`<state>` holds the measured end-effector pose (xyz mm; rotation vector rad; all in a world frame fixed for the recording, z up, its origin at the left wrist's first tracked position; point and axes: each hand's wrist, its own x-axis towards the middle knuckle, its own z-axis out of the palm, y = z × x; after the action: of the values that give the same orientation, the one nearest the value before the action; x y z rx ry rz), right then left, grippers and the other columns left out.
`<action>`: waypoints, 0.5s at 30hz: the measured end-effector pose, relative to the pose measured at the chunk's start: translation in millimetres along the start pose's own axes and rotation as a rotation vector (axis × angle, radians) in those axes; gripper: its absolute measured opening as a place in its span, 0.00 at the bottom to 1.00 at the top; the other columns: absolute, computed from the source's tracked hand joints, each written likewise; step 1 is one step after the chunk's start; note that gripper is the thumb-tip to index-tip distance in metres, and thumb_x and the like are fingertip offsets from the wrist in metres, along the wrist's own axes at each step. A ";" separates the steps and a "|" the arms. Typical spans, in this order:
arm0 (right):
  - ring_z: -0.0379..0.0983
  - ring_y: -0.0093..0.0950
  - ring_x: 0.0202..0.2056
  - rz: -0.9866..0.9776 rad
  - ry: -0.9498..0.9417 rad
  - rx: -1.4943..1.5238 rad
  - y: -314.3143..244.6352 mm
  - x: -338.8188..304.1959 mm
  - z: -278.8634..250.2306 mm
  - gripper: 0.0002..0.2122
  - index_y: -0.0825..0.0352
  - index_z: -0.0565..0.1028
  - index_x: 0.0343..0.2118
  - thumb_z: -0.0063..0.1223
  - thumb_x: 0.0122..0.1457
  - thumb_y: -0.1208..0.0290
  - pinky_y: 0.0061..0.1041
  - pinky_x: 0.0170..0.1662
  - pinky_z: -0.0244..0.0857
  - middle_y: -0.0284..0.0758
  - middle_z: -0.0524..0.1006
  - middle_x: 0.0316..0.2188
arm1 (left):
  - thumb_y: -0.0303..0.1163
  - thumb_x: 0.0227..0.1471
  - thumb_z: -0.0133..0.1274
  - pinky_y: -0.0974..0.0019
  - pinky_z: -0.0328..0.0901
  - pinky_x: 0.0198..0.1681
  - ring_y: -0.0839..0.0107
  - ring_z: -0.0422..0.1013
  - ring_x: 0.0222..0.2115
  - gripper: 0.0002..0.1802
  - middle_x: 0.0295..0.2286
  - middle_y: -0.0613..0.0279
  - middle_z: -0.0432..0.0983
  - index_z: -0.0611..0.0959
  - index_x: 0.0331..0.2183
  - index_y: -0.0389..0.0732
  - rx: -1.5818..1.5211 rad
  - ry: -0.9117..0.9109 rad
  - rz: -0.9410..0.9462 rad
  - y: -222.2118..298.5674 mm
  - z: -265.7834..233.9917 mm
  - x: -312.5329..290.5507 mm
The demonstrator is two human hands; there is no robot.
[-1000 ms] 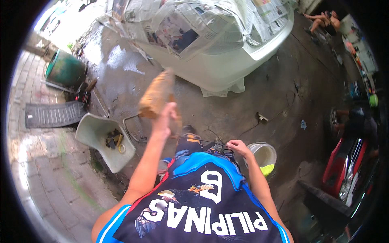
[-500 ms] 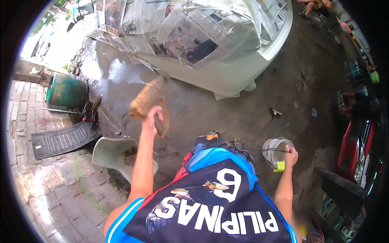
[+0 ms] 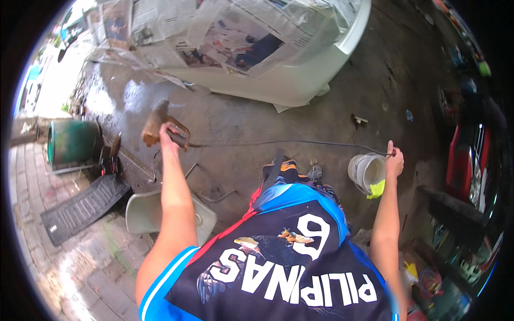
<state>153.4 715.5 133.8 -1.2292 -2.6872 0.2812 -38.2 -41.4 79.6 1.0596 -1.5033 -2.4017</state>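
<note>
Out to the left, my left hand (image 3: 168, 136) grips a worn orange-brown corded power tool (image 3: 153, 126) by its looped handle. What kind of tool it is cannot be made out. A thin black cord (image 3: 278, 141) runs from it across the front of my body. On the right, the closed fingers of my right hand (image 3: 395, 162) hold the other end of that cord. Just beside this hand stands a whitish bucket (image 3: 366, 172) with a bright yellow-green cloth (image 3: 377, 189) over its rim.
Ahead stands a pale vehicle body (image 3: 257, 92) masked with newspaper (image 3: 235, 45). A light plastic chair (image 3: 144, 214), a black ribbed mat (image 3: 85, 206) and a green drum (image 3: 73, 143) are at the left. A red car part (image 3: 460, 158) lies far right; a small pale object (image 3: 360, 120) rests on the floor.
Both hands have moved apart, the left one outward with the tool and the right one up and outward. The cord now stretches nearly straight between them.
</note>
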 end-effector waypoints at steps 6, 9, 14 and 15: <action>0.76 0.23 0.22 0.264 -0.287 0.382 20.9 22.1 -25.0 0.23 0.59 0.78 0.44 0.43 0.60 0.45 0.22 0.32 0.67 0.34 0.79 0.23 | 0.35 0.51 0.55 0.65 0.64 0.25 0.73 0.66 0.20 0.08 0.21 0.67 0.68 0.76 0.29 0.42 0.096 0.046 -0.210 -146.2 -7.1 -25.5; 0.76 0.22 0.25 0.148 -0.177 0.617 27.0 25.7 -33.7 0.23 0.68 0.79 0.38 0.47 0.61 0.48 0.18 0.29 0.67 0.35 0.79 0.23 | 0.30 0.48 0.58 0.66 0.65 0.21 0.74 0.68 0.19 0.12 0.27 0.66 0.71 0.75 0.36 0.42 0.346 -0.042 0.009 -202.8 -4.5 -47.9; 0.78 0.25 0.34 0.062 -0.087 0.884 29.5 37.4 -31.3 0.20 0.73 0.77 0.37 0.50 0.62 0.55 0.20 0.38 0.70 0.37 0.80 0.30 | 0.31 0.49 0.57 0.61 0.66 0.23 0.67 0.71 0.21 0.08 0.25 0.63 0.73 0.76 0.32 0.41 0.842 -0.326 0.042 -272.1 19.7 -144.2; 0.78 0.26 0.35 0.071 -0.067 0.906 31.1 43.6 -28.1 0.19 0.73 0.77 0.37 0.50 0.62 0.56 0.21 0.40 0.70 0.38 0.80 0.31 | 0.35 0.50 0.56 0.57 0.67 0.30 0.62 0.72 0.27 0.10 0.28 0.61 0.75 0.77 0.34 0.41 1.155 -0.495 0.562 -281.8 36.5 -152.6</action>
<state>154.5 771.4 156.9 -0.9936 -2.0882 1.3667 125.5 194.0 -68.1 -0.0278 -2.9505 -1.3392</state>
